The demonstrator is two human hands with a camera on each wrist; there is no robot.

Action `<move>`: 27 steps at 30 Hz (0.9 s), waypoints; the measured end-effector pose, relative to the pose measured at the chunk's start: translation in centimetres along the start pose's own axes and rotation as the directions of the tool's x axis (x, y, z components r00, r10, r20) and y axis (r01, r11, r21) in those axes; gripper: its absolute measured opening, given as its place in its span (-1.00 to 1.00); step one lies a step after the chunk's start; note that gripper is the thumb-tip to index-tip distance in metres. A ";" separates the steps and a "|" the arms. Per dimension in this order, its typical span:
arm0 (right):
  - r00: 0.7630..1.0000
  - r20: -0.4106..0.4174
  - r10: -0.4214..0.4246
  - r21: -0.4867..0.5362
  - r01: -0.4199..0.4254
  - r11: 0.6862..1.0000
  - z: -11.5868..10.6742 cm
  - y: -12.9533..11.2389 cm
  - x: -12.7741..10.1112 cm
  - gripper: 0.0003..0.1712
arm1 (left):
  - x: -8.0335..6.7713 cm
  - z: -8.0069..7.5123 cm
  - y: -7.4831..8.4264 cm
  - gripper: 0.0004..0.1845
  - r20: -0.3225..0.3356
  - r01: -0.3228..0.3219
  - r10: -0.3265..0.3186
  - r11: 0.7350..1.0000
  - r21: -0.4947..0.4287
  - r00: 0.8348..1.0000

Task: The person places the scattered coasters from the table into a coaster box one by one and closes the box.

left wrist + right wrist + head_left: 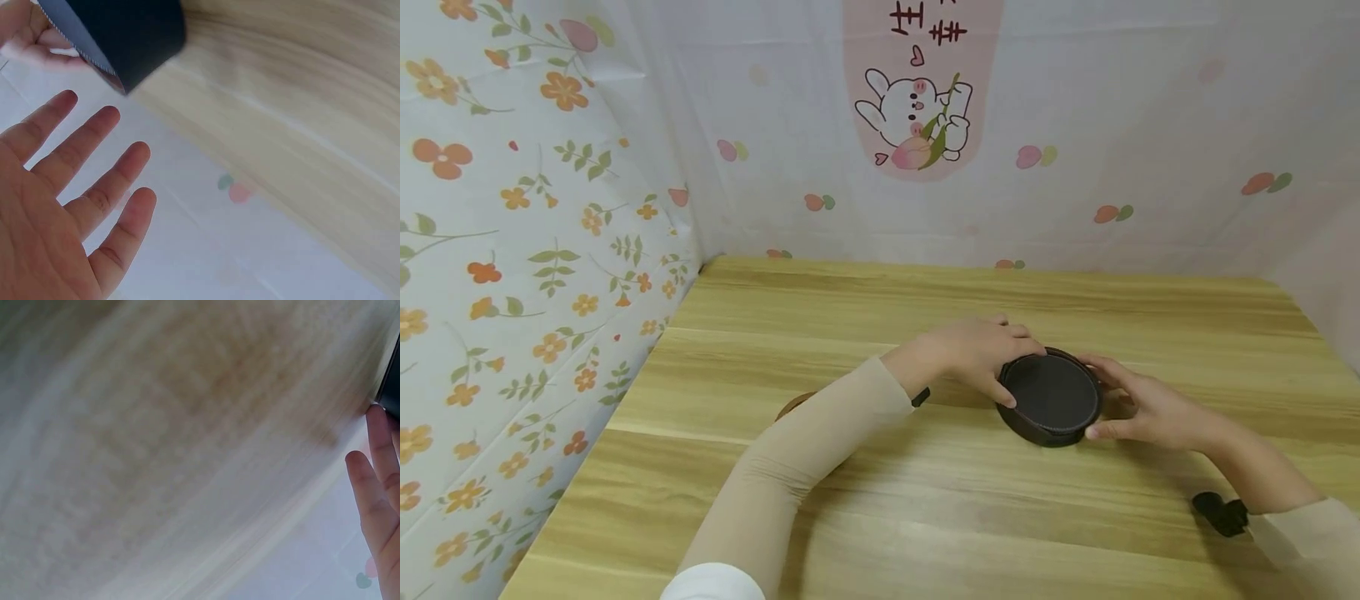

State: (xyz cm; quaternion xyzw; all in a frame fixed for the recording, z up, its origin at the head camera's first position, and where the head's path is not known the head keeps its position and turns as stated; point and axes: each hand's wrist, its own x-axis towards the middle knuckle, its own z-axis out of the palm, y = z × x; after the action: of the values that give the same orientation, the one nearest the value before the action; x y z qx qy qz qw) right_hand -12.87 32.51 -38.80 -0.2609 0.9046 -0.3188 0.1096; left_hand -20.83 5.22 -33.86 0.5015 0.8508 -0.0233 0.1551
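A round, low black box [1052, 396] with a stitched edge sits on the right half of the wooden table, between both hands. My right hand [1157, 408] grips its right side, thumb at the near edge and fingers farther back. My left hand [977, 354] reaches over from the left, thumb close to the rim and fingertips by the far edge. In the left wrist view, that hand's fingers [100, 156] are straight and spread, apart from the box's dark side wall [134, 37]. The right wrist view catches a fingertip right at the box's edge [392, 387].
A brown curved edge [792, 404] of some object peeks out behind the left forearm, which hides most of it. Black straps sit at both wrists, the right one [1221, 512] plainer to see. A printed white cloth [760, 150] borders the table's back and left.
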 end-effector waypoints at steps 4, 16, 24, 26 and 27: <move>1.000 -0.012 -0.016 -0.007 0.016 1.000 0.0 0.0 0.2 0.09 | -2.7 -0.2 -1.2 -0.17 -0.030 0.002 -0.002 1.000 0.004 1.000; 1.000 0.016 0.022 -0.011 -0.022 1.000 0.0 -0.3 0.2 0.11 | -13.2 0.7 -4.8 -0.31 -0.165 0.102 -0.102 0.995 -0.009 0.981; 0.999 0.043 0.007 -0.025 -0.006 1.000 -0.1 -0.5 0.3 0.08 | -19.3 3.6 -6.1 -0.32 -0.156 0.201 -0.209 0.977 -0.064 0.965; 0.999 0.044 0.013 -0.032 -0.012 0.999 -0.1 -0.7 0.4 0.07 | -20.3 4.4 -6.2 -0.30 -0.135 0.213 -0.221 0.974 -0.072 0.966; 0.999 0.047 0.020 -0.034 -0.018 0.999 -0.2 -0.8 0.4 0.07 | -20.7 4.9 -6.3 -0.28 -0.132 0.216 -0.226 0.973 -0.084 0.965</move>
State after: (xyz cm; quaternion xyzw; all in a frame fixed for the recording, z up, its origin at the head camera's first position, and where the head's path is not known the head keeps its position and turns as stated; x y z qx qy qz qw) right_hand -12.97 31.84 -38.19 -0.2617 0.9093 -0.2962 0.1298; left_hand -15.74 -16.36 -33.27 0.3980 0.9106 0.0244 0.1085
